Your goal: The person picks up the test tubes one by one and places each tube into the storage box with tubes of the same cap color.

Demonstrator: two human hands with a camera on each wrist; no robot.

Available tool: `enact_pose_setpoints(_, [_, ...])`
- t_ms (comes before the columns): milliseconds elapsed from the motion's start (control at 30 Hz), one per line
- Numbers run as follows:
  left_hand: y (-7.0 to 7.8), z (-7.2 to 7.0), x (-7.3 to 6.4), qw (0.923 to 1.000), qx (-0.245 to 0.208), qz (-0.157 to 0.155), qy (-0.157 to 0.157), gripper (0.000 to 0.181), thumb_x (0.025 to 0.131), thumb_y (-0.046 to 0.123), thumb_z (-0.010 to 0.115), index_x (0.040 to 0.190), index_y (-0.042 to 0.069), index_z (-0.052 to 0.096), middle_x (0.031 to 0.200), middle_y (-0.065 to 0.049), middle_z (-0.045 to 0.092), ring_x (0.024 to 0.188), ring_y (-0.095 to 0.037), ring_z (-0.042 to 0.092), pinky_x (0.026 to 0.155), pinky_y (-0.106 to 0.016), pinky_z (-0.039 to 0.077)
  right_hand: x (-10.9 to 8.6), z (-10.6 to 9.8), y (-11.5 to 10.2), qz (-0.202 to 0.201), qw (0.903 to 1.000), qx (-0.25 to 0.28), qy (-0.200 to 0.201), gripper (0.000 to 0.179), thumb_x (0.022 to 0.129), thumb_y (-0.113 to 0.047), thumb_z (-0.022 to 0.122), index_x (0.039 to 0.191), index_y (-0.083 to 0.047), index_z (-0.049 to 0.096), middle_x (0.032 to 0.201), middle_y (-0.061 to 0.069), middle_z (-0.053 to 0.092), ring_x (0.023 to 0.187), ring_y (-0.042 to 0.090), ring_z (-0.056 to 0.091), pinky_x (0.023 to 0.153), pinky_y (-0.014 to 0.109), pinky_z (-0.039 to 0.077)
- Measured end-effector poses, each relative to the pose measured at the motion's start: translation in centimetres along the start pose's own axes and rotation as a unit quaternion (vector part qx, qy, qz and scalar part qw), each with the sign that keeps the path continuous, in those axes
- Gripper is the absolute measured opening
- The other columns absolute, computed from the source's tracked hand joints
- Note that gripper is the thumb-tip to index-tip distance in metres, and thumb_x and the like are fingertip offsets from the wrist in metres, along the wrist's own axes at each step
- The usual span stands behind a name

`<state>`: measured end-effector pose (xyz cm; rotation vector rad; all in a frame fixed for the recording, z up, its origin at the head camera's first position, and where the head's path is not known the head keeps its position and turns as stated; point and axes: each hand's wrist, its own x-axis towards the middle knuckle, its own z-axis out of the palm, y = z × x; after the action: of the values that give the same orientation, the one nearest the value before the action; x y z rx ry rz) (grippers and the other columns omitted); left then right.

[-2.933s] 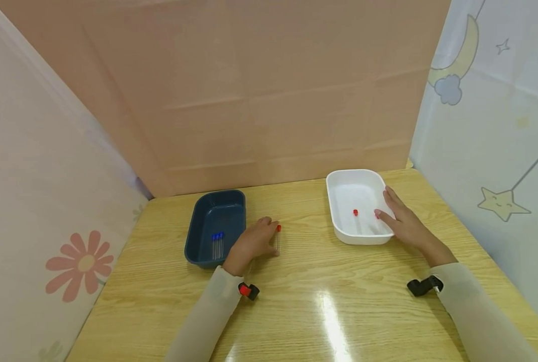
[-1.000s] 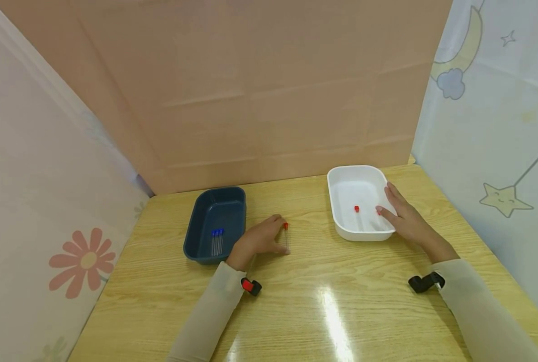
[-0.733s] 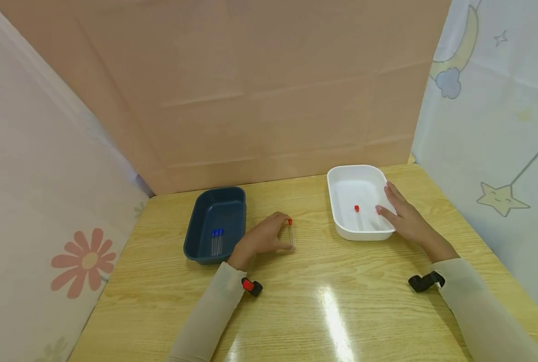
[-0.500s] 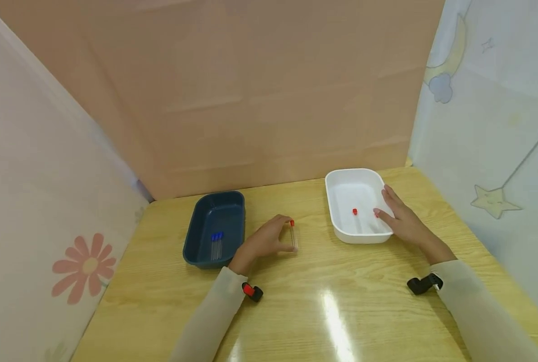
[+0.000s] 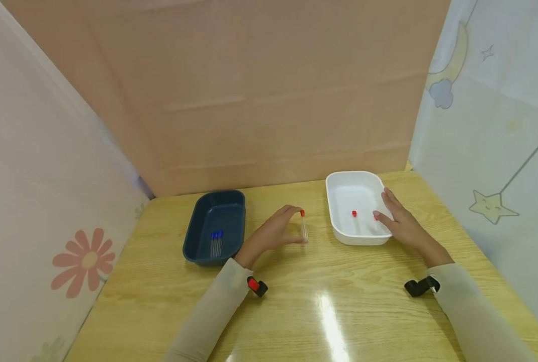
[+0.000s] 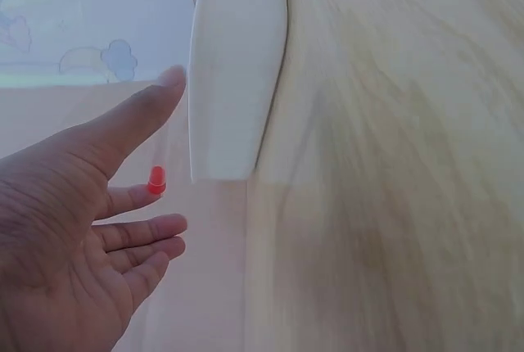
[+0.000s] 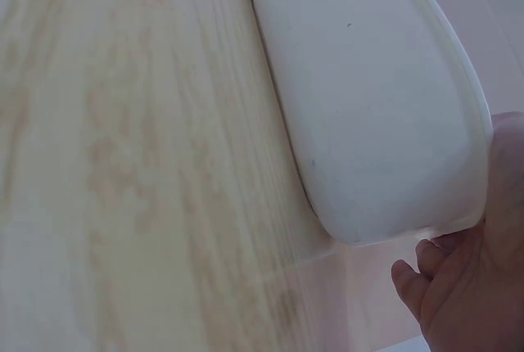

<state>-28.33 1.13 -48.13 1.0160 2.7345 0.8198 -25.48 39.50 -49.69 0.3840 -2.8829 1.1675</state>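
My left hand (image 5: 273,232) pinches a clear test tube with a red cap (image 5: 304,229) between thumb and index finger, one at each end. It is over the table, between the two trays. In the left wrist view the red cap (image 6: 156,180) shows at the index fingertip. My right hand (image 5: 405,226) grips the right rim of the white tray (image 5: 357,240), thumb over the inside and fingers along the outer wall. Inside that tray lies one red-capped tube (image 5: 354,214); another red cap (image 5: 375,215) is partly hidden by the thumb.
On the left stands a dark blue tray (image 5: 190,226) with several blue-capped test tubes (image 5: 216,244) lying side by side in it. A brown cloth (image 5: 251,100) hangs behind the table (image 5: 287,311). Patterned cloths hang at both sides.
Gripping the red-capped tube, my left hand has moved from beside the blue tray rightward and slightly away, toward the white tray. The right hand has stayed on the white tray's rim.
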Motion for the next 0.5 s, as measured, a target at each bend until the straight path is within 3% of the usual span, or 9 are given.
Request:
enact_pose_setpoints(267, [2.5,0.0,1.8,0.9994,0.034,0.002,0.002,0.089,0.082,0.049,0.083,0.152,0.010,0.043,0.150,-0.008,0.046,0.136,-0.023,0.047,0.111,-0.036,0.042,0.2,-0.1,0.0,-0.004,1.0000,-0.002,0.006,0.078,0.109,-0.039,0.047,0.160,0.002,0.004,0.169,0.014,-0.011,0.152,0.045,-0.006,0.117,0.068,0.004])
enact_pose_setpoints(500, [3.6,0.2,3.6,0.9993,0.018,0.030,0.009,0.091,0.082,0.047,0.084,0.153,0.011,0.041,0.150,-0.006,0.047,0.136,-0.021,0.047,0.110,-0.037,0.043,0.4,0.0,0.1,-0.011,0.9999,0.001,0.007,0.079,0.109,-0.039,0.047,0.160,0.003,0.005,0.169,0.015,-0.010,0.153,0.044,-0.006,0.117,0.068,0.003])
